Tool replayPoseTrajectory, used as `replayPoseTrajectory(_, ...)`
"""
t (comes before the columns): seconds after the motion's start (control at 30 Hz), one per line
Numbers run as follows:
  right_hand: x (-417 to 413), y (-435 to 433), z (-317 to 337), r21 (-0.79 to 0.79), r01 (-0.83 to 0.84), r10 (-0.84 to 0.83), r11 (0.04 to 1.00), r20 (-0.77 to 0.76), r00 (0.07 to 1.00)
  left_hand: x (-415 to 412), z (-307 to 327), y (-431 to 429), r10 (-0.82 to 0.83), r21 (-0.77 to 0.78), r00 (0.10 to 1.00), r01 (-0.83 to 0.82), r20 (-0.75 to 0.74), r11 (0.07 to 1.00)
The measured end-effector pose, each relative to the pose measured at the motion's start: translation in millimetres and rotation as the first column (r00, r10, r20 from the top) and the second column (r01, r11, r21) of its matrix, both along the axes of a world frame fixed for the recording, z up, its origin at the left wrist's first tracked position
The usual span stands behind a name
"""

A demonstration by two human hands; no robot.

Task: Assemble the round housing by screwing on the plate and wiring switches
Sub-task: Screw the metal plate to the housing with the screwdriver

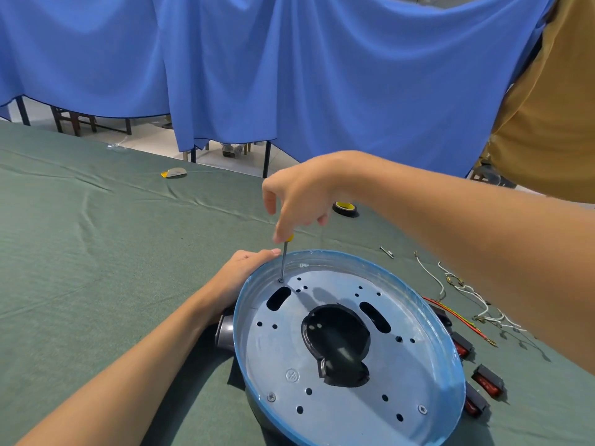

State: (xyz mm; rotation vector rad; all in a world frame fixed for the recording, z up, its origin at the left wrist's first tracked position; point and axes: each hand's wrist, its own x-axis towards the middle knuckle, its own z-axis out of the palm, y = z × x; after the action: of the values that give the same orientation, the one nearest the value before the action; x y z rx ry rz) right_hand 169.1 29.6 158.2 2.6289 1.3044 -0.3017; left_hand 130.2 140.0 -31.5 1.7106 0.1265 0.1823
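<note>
- The housing (237, 329) sits on the green tablecloth (96, 252), open side up, so the plate (283, 349) inside it faces the person and every hole can be reached from above.
- 2 screws (271, 396) already sit flush along the plate's near edge. This suggests the plate is lined up and only partly fixed.
- 3 or 4 red switches (487, 384) lie just beside the housing's right wall. None is fitted, so the wiring step looks untouched.
- The left hand (238, 278) holds the housing's far-left side, with 1 digit laid along the blue rim. The other fingers are hidden behind the wall. In my judgement it braces the housing against the turning force.
- The screwdriver (283, 262) stands nearly upright, its tip in a hole at the plate's far-left edge, close to that bracing hand. The screw itself is too small to make out.
- The right hand (299, 194) pinches the yellow handle from above with its fingertips. That light grip suits spinning a small screw more than forcing it.
- White, red and yellow wires (467, 291) lie loose on the cloth to the right, beyond the switches and within easy reach.
- A roll of tape (344, 208) lies further back, partly behind the right hand.
- A blue curtain (289, 75) hangs across the back.
</note>
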Motion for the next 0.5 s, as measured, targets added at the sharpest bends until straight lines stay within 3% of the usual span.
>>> replayPoseTrajectory(0.07, -1, -1, 2, 0.054, -0.048, 0.049, 0.997, -0.015, 0.999, -1, 0, 0, 0.003, 0.011, 1.0, -0.003, -0.003, 1.0)
replayPoseTrajectory(0.2, -3, -2, -16, 0.134, -0.129, 0.086, 0.983, 0.286, 0.954, -1, 1, 1, 0.02, 0.015, 1.0, -0.019, -0.016, 1.0)
replayPoseTrajectory(0.37, -2, -3, -3, -0.049, -0.062, 0.067, 0.997, 0.112, 0.991, -6, 5, -2, 0.003, -0.011, 1.0, -0.003, -0.014, 1.0)
replayPoseTrajectory(0.5, -1, -4, -14, 0.004, -0.067, 0.065, 0.998, 0.224, 0.972, -11, 12, -3, -0.021, -0.025, 1.0, 0.021, -0.02, 0.999)
